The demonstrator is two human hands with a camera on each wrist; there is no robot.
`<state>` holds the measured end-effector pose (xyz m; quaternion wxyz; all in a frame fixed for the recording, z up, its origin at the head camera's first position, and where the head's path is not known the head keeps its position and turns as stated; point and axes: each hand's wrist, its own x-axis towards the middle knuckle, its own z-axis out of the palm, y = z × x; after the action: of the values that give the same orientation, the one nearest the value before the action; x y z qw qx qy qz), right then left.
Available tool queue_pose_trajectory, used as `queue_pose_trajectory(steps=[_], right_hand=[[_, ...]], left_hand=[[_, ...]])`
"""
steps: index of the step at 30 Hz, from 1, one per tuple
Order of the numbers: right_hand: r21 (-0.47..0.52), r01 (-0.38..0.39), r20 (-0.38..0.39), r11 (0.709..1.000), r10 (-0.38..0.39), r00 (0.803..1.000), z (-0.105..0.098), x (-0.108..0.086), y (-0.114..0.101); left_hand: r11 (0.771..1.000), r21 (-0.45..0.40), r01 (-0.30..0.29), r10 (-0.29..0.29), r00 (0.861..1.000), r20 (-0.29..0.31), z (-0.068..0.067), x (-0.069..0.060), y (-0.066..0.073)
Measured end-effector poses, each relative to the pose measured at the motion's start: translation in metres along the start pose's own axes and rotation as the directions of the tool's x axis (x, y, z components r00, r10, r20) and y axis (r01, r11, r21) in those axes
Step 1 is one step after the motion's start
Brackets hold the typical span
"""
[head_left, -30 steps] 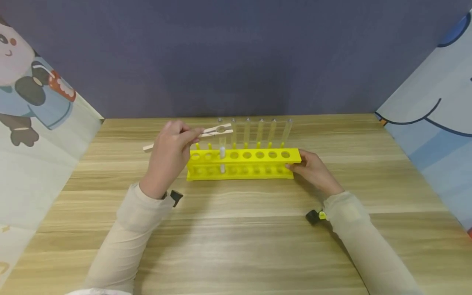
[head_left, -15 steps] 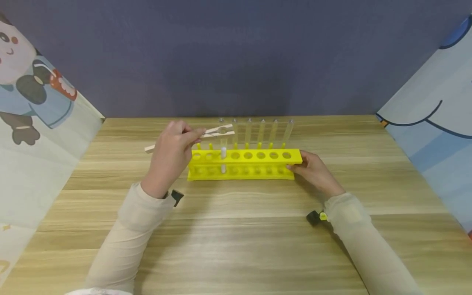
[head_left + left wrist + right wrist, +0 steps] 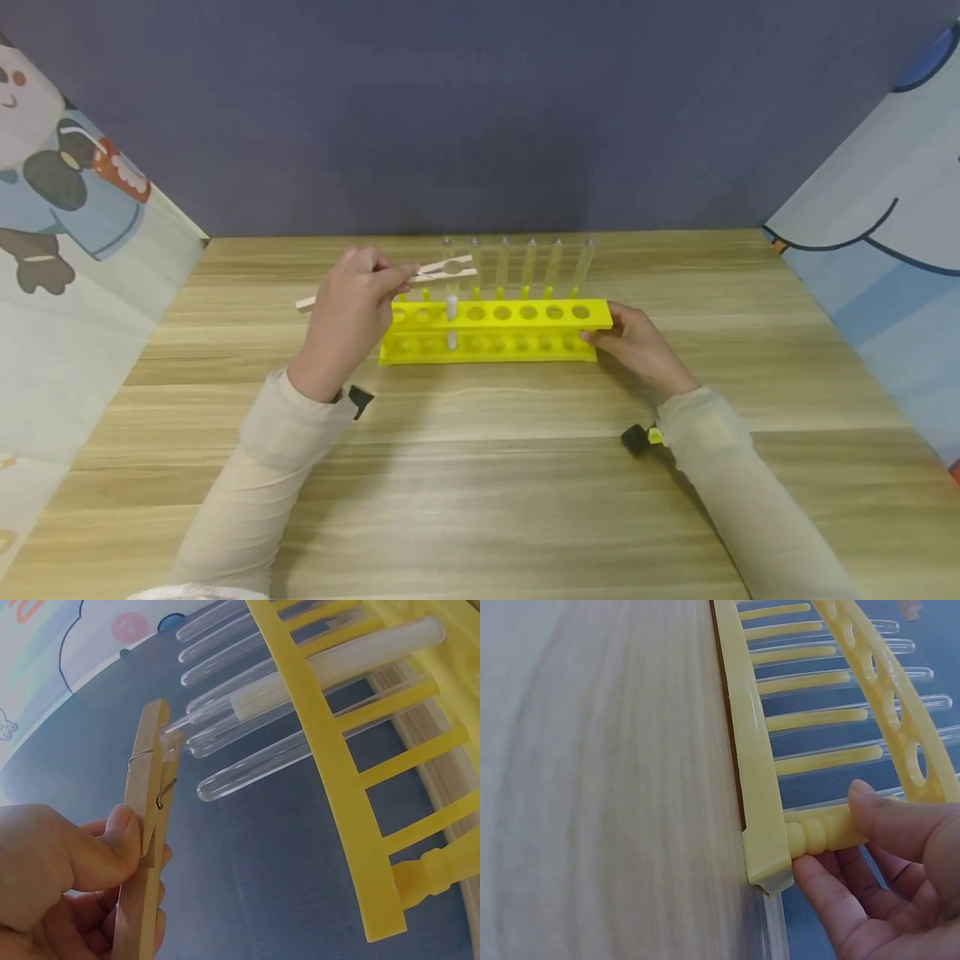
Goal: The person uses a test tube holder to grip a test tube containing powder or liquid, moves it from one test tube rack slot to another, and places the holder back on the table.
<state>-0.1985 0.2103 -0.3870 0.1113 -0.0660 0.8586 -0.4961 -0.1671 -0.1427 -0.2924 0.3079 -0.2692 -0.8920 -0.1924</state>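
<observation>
Left hand (image 3: 348, 312) pinches wooden clamp (image 3: 147, 787) at white-filled tube (image 3: 360, 656) — right hand (image 3: 637, 340) grips rack (image 3: 510, 325). Likely clamping step — next probably needs straight lift.

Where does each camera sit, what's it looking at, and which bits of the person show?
Head: on the head, facing forward and down at the table; both sleeves, the left hand and the right hand show.
Left wrist: on that wrist, facing the wooden clip and yellow rack; only the left hand is clearly visible.
Right wrist: on that wrist, facing the rack's end and some table; the right hand shows, gripping the end.
Shared: both wrist views show the yellow rack and glass tubes.
</observation>
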Motion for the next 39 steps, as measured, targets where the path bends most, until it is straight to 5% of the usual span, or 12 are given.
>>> queue_pose_trajectory(steps=[15, 39], right_hand=[[-0.008, 0.006, -0.005, 1.000, -0.006, 1.000, 0.0001, 0.0007, -0.0007], [0.004, 0.013, -0.004, 1.000, -0.013, 1.000, 0.0002, 0.0008, 0.0000]], left_hand=[[1.000, 0.012, 0.019, -0.020, 0.998, 0.056, 0.0012, -0.0006, -0.0026], [0.997, 0.015, 0.081, -0.082, 0.977, 0.199, 0.0066, 0.0000, -0.0038]])
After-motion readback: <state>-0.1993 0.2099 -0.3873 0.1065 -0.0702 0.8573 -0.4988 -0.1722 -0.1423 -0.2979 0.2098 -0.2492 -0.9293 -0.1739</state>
